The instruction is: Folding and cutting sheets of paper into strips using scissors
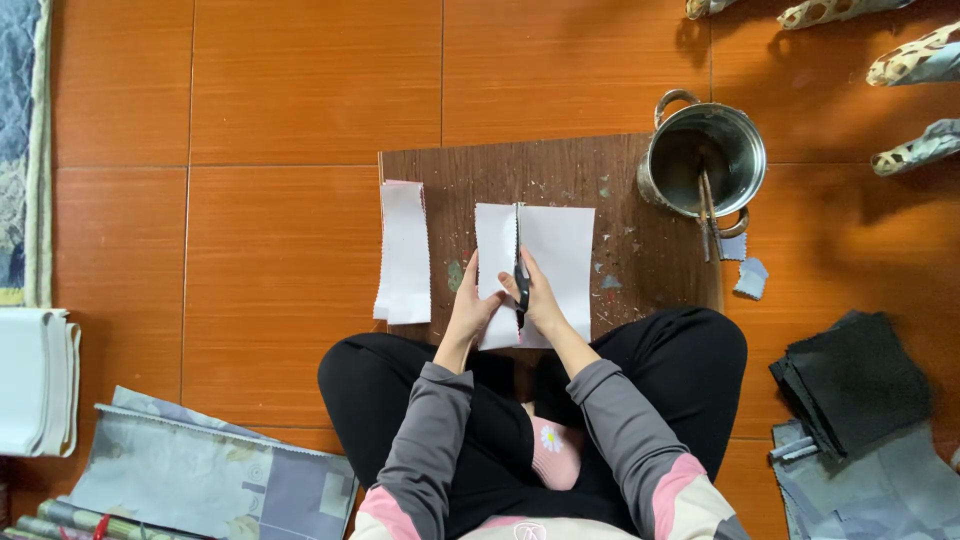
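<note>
I sit cross-legged on the floor before a dark wooden board (620,180). A white fabric piece (558,255) lies on it, split down its length by a cut into a narrow left strip and a wider right part. My right hand (538,296) grips black scissors (521,275) whose blades lie in that cut. My left hand (470,305) presses on the narrow left strip of the fabric. A stack of cut white strips (404,252) lies at the board's left edge.
A metal pot (745,150) with sticks inside stands at the board's far right corner. Small fabric scraps (750,277) lie beside it. Black fabric squares (852,380) are at my right, patterned fabric (215,475) and folded white cloth (35,380) at my left.
</note>
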